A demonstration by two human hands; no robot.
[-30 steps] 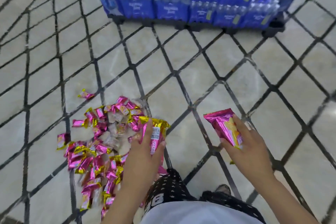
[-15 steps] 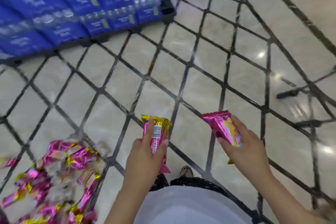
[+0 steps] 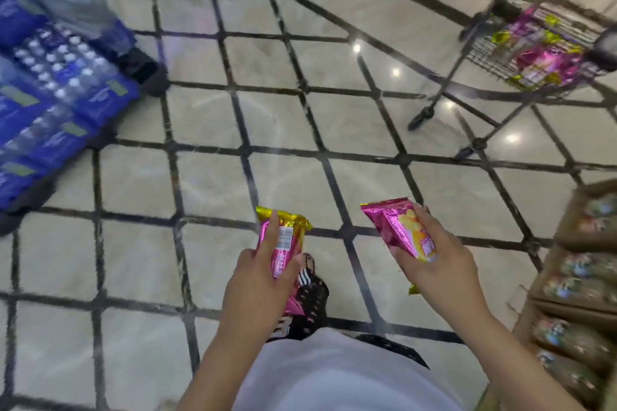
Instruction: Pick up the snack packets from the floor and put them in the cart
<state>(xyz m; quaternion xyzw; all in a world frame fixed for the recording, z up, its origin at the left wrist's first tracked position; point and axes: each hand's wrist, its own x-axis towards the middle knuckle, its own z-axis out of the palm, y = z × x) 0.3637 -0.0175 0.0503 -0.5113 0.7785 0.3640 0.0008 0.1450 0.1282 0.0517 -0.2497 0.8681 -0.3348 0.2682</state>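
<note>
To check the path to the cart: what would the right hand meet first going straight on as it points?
Probably nothing: the right hand, holding a pink packet, points up-left over tiled floor; the cart lies off to its right. Depth unclear.

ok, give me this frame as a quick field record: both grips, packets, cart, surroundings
left grip: holds pink and gold packet, barcode facing up
right grip: holds pink packet, held out in front
cart: wire, upper right, apart from both hands
cart contents: pile of packets, blurred
floor: pale tiles, dark lines
left edge: blue water packs
right edge: boxes of goods
</note>
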